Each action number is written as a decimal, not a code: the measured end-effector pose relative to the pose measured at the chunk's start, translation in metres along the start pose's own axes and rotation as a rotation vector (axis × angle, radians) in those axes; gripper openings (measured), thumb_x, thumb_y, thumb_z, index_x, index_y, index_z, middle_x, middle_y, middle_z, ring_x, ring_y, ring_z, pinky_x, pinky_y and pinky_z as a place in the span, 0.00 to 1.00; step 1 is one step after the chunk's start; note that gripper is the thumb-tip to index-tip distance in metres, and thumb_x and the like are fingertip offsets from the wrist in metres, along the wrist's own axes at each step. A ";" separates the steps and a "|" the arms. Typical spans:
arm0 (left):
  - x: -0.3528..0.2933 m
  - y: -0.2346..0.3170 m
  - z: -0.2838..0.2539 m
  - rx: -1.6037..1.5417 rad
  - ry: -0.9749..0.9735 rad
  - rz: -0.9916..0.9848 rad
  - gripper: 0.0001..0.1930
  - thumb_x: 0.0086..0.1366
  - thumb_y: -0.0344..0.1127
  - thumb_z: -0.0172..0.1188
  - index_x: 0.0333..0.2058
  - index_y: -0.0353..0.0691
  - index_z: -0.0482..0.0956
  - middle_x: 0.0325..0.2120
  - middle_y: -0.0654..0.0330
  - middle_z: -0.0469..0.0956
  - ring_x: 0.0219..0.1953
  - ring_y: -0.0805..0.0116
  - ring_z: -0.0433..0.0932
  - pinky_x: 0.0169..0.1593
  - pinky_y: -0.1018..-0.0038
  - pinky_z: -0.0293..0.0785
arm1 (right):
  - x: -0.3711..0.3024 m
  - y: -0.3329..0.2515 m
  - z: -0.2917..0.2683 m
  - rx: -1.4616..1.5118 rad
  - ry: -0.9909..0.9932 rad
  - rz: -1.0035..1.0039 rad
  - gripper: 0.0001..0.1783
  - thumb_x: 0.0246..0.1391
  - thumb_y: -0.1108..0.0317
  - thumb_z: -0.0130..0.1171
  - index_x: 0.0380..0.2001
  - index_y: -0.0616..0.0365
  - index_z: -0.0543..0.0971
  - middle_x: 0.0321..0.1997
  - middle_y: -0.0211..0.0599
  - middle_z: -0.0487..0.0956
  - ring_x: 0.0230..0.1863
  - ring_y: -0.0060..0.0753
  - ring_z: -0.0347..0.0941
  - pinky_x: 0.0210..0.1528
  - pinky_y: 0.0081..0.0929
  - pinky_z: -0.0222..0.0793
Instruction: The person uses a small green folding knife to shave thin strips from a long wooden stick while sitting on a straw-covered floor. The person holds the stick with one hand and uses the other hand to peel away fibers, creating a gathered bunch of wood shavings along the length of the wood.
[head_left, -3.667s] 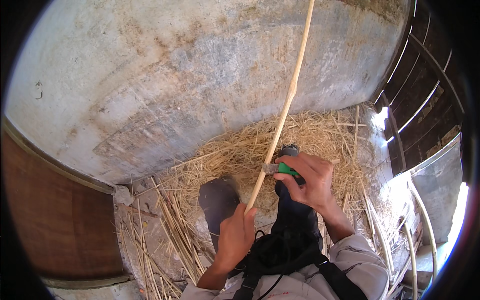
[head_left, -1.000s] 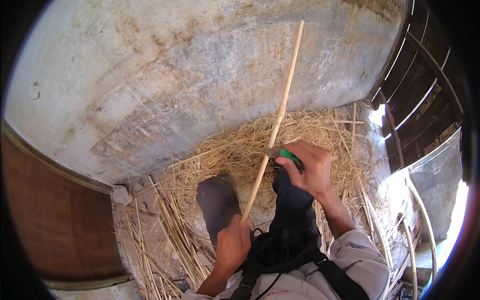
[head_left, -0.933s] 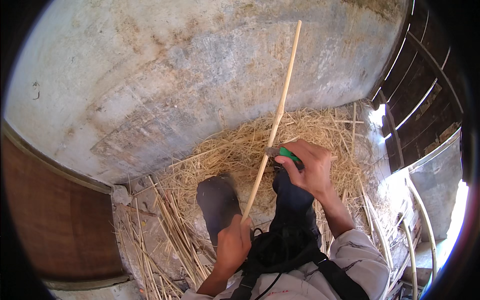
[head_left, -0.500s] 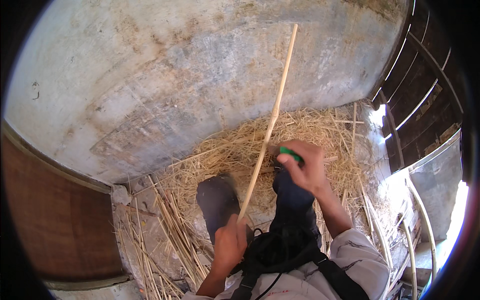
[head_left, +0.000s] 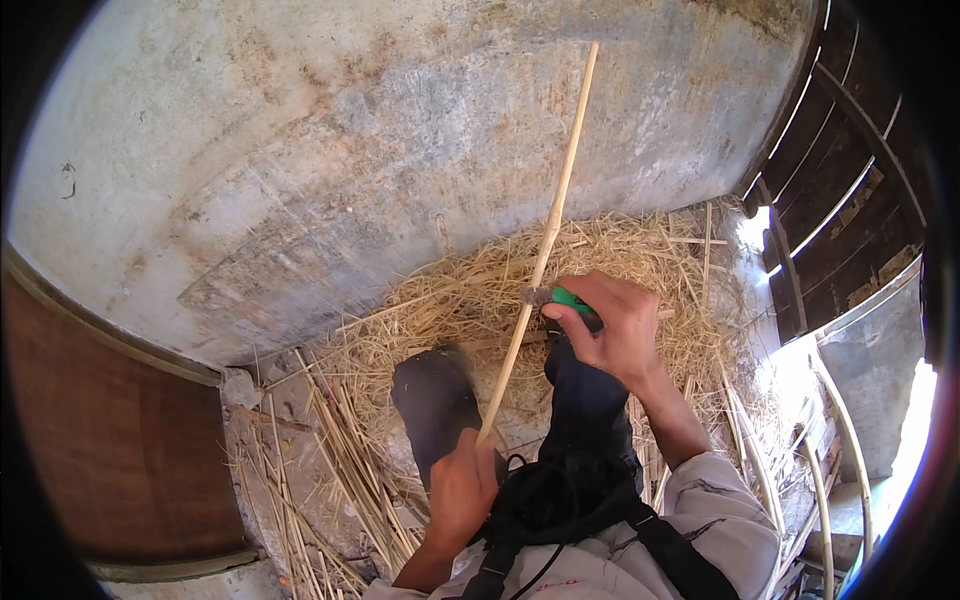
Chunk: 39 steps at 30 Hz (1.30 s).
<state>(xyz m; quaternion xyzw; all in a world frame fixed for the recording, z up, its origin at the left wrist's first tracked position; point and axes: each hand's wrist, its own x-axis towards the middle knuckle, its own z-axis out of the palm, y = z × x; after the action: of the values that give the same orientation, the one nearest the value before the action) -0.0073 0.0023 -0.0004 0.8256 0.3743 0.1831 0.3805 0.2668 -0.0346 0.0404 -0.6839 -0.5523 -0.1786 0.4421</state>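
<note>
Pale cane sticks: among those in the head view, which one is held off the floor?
The long pale cane stick, gripped low by the left hand; the other canes lie flat.

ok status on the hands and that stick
Left hand grips the stick at its lower end. Right hand holds green-handled tool against it. Straw pile beneath.

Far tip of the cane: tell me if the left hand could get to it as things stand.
Probably not: the left hand grips the cane at its near end, and the tip points away toward the wall, apparently beyond arm's reach.
</note>
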 end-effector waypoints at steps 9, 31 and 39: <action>-0.004 0.001 0.003 0.021 -0.010 -0.018 0.12 0.80 0.36 0.53 0.37 0.34 0.72 0.19 0.46 0.77 0.23 0.40 0.81 0.27 0.54 0.72 | 0.003 0.007 0.004 -0.007 0.057 -0.024 0.14 0.56 0.54 0.76 0.37 0.51 0.88 0.26 0.32 0.83 0.21 0.38 0.79 0.24 0.33 0.72; -0.004 -0.011 -0.008 -0.328 -0.170 -0.104 0.22 0.84 0.45 0.48 0.32 0.33 0.74 0.19 0.59 0.76 0.22 0.70 0.74 0.29 0.69 0.69 | 0.002 0.019 0.015 0.845 -0.310 0.538 0.23 0.71 0.48 0.61 0.39 0.60 0.85 0.24 0.24 0.71 0.23 0.19 0.64 0.26 0.22 0.59; 0.010 -0.041 -0.013 -0.739 -0.480 -0.213 0.23 0.84 0.45 0.47 0.29 0.38 0.75 0.20 0.67 0.71 0.24 0.77 0.69 0.30 0.75 0.65 | -0.008 0.008 0.016 1.118 -0.315 0.634 0.29 0.74 0.43 0.51 0.40 0.62 0.81 0.24 0.20 0.63 0.26 0.14 0.56 0.29 0.18 0.49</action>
<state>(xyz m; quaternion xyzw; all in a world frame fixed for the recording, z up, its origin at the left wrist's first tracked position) -0.0276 0.0341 -0.0230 0.6104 0.2680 0.0677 0.7423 0.2675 -0.0260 0.0224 -0.4990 -0.3917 0.3760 0.6755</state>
